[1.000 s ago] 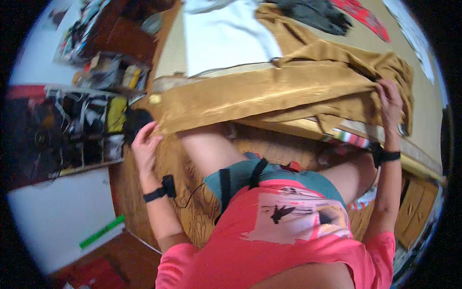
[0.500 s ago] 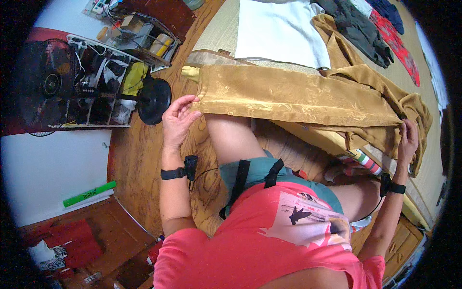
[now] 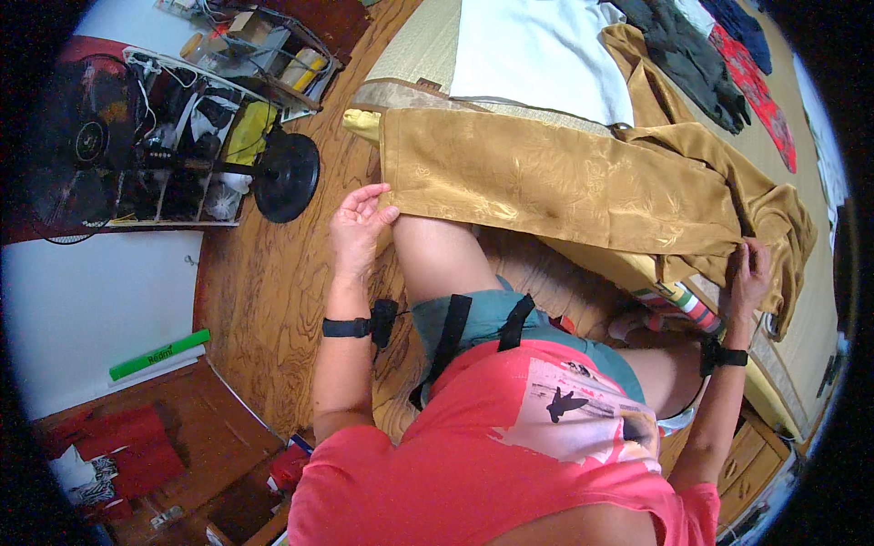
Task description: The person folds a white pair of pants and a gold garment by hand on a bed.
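Note:
A golden-brown satiny garment [image 3: 555, 177] with a faint woven pattern lies along the near edge of the bed, one long flat section, much like a trouser leg, stretched from left to right. My left hand [image 3: 361, 227] pinches the lower corner of its left end between thumb and fingers. At the right, my right hand [image 3: 749, 276] grips the lower edge, its fingertips partly hidden by the cloth. Beyond that hand the rest of the garment is bunched in loose folds. The near edge hangs over my bare leg.
A white cloth [image 3: 542, 64], a dark green garment [image 3: 678, 59] and a red patterned garment [image 3: 751, 96] lie on the bed mat [image 3: 410, 50]. To the left stand a black fan [image 3: 91, 141] and a cluttered rack [image 3: 196, 136]. A green box [image 3: 159, 355] is by the wall.
My right hand has shifted left and slightly nearer along the lower edge. The left hand keeps its pinch, a little further right. The long section looks smoother, with its lower fold less marked.

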Tool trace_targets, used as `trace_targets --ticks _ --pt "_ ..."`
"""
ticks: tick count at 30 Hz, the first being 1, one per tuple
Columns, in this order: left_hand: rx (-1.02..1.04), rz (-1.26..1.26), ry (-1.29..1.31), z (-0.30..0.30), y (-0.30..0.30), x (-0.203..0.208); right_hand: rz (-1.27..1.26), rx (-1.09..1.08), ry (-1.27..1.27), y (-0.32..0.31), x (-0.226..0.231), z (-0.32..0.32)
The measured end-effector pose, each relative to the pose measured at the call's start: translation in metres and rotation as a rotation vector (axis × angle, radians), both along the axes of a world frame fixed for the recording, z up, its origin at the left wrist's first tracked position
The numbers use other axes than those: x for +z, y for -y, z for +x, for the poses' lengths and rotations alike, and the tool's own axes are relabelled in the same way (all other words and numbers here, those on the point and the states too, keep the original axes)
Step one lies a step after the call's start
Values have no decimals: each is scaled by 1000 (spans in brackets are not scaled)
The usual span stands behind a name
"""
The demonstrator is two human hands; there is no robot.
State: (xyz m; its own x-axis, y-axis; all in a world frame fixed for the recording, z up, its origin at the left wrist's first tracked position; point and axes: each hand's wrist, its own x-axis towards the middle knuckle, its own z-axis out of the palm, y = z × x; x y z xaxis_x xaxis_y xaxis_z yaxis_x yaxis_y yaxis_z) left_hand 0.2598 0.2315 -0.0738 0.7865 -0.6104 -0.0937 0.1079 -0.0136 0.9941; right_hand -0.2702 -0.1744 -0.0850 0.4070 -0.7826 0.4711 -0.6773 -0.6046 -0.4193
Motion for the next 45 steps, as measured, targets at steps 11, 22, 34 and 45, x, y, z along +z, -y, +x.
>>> trace_targets --ticks 11,22,34,45 --pt "147 -15 -37 -23 -1 -13 16 17 60 -4 -17 2" --pt "14 112 120 -12 -5 -13 -51 -25 -3 -6 -20 2" --pt "-84 -332 293 17 11 110 252 -80 358 60 73 -50" --pt "30 -279 232 10 51 126 374 2 381 67 121 -31"
